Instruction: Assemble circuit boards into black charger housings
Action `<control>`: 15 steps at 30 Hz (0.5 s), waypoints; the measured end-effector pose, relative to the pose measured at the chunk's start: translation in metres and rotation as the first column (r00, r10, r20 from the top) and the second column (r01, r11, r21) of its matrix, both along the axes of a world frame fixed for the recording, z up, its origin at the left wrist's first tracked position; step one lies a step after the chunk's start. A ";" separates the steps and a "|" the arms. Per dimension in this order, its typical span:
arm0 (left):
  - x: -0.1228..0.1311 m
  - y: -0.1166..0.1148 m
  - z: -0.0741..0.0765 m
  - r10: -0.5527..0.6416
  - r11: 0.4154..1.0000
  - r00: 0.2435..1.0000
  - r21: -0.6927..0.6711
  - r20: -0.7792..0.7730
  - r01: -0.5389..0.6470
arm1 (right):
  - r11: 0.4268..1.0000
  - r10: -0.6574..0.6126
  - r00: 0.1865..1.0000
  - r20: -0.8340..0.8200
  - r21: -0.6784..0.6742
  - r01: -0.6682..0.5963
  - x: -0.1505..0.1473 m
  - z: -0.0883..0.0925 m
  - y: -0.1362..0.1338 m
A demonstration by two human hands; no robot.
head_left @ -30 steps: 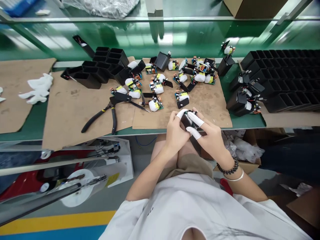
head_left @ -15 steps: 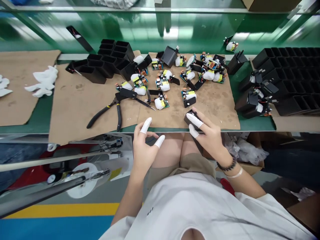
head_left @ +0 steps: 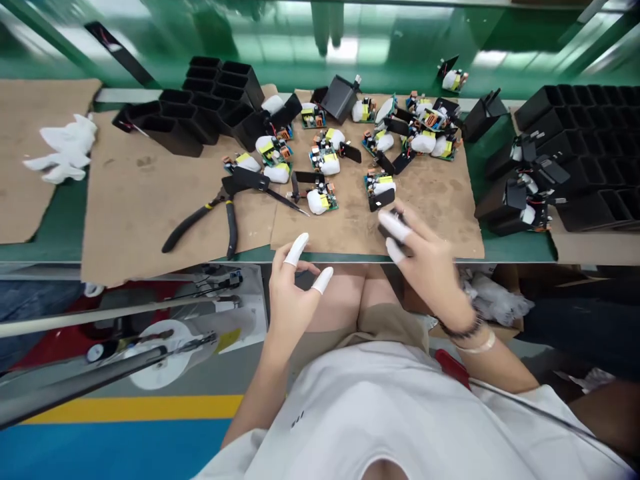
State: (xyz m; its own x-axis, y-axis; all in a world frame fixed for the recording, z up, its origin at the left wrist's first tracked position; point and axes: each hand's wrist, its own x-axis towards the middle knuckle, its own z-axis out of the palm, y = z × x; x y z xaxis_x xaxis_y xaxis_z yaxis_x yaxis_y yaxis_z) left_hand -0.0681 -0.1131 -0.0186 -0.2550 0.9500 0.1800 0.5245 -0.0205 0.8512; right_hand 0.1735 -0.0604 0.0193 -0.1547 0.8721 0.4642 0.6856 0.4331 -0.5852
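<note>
My right hand, slightly blurred, grips a small black plastic case above the front edge of the cardboard. White finger cots cover its thumb and index finger. My left hand is held in front of the table edge, fingers apart, with nothing in it; it wears two white finger cots as well. Just beyond the right hand lies a circuit board with a black plate on it. Another circuit board with a white blob rests beyond the left hand. Black-handled pliers lie to the left.
Several circuit boards cluster at the back of the cardboard sheet. Open black cases stand at back left, and rows of them at right. White gloves lie far left. A box with plastic bags sits below the table.
My right hand has shifted slightly right with the case and turned it, blurring. The left hand keeps nearly the same pose. The whole view has tilted down a little.
</note>
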 end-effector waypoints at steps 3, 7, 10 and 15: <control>0.004 0.001 0.001 -0.013 0.999 1.000 0.030 -0.024 0.014 | 0.995 0.028 0.998 0.061 -0.096 -0.022 0.000 -0.011 0.006; 0.027 0.005 0.005 -0.142 0.984 0.990 0.102 -0.013 0.143 | 0.985 -0.005 0.949 -0.315 -0.167 -0.050 -0.005 -0.015 0.004; 0.052 0.010 0.013 -0.245 0.946 0.969 0.209 -0.043 0.248 | 0.880 -0.089 0.727 -0.680 -0.395 -0.263 -0.013 -0.010 -0.007; 0.073 0.019 0.031 -0.229 0.911 0.973 0.348 -0.015 0.220 | 0.641 -0.322 0.438 -0.839 -0.534 -0.552 -0.020 0.002 -0.024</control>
State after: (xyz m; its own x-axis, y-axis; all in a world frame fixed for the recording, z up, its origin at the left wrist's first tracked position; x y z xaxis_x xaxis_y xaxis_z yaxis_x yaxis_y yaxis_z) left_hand 0.0051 -0.0945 0.0124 -0.0510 0.8629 0.5028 0.4497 -0.4297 0.7830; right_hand 0.1531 -0.0842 0.0217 -0.2196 0.9320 -0.2882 -0.3542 -0.3515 -0.8666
